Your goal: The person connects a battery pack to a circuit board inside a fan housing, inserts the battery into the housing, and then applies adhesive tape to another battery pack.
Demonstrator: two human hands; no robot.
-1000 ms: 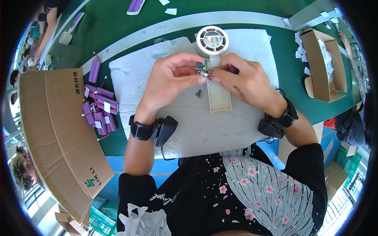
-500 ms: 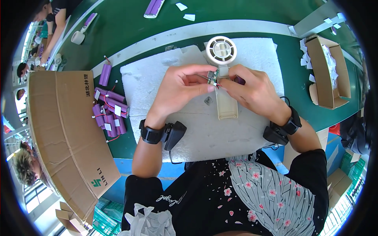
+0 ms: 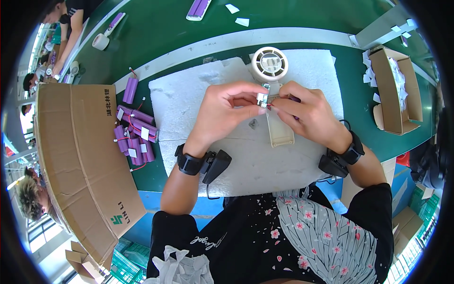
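Note:
A small circuit board (image 3: 262,98) with pale, shiny parts is pinched between the thumb and fingers of my left hand (image 3: 220,111). My right hand (image 3: 312,111) is closed close beside it, its fingertips on thin red wires (image 3: 269,107) at the board's lower edge. Something purple, probably a battery cell (image 3: 294,98), shows partly between the right-hand fingers. Behind and below both hands lies a cream handheld fan with a round slatted head (image 3: 270,65) and an open handle shell (image 3: 281,133). My hands hide the fan's neck.
White foam sheets (image 3: 189,94) cover the green bench. Purple battery cells with wires (image 3: 137,135) are heaped at the left, beside a large cardboard box (image 3: 80,156). An open carton of white paper pieces (image 3: 395,90) stands at the right. A co-worker's arm (image 3: 71,40) shows far left.
The circuit board has turned in my left fingers, from its green face to a paler, shiny one. My right fingertips have shifted at the wires. The whole view has moved slightly.

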